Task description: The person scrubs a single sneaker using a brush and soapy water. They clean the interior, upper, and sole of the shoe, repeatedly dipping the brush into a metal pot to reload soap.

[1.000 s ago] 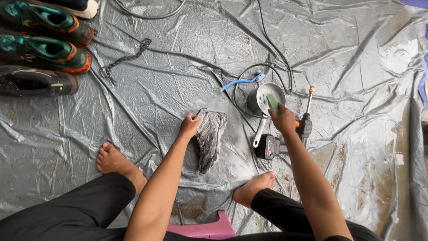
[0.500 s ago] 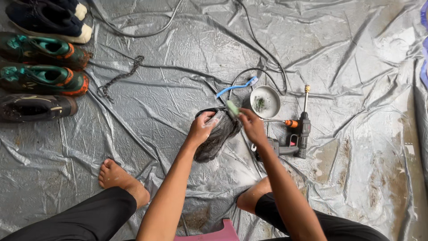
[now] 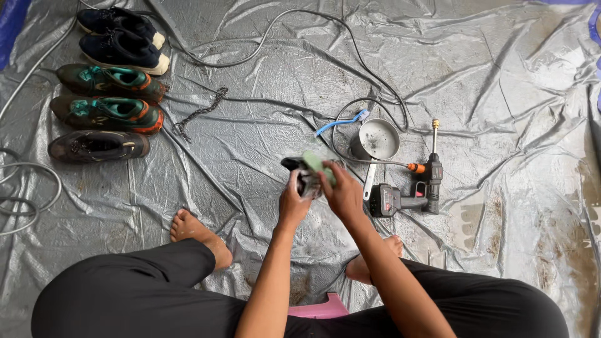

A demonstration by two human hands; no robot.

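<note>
I sit on a low pink stool (image 3: 322,308) over a silver tarp (image 3: 263,94). My left hand (image 3: 294,203) holds a dark grey shoe (image 3: 303,178) up off the tarp in front of me. My right hand (image 3: 341,191) presses a green sponge (image 3: 316,163) against the shoe's upper end. Just beyond the hands lie a small grey pan (image 3: 377,139) and a blue toothbrush (image 3: 341,122).
A black cordless spray gun (image 3: 413,194) lies right of my hands, with a hose running off. Several shoes are lined up at far left: a dark blue pair (image 3: 122,37), a green-orange pair (image 3: 106,97), one black shoe (image 3: 97,146). A dark lace (image 3: 200,112) and cables cross the tarp.
My left hand lifted the shoe from the tarp and raised it. My right hand brought the sponge from the pan onto the shoe.
</note>
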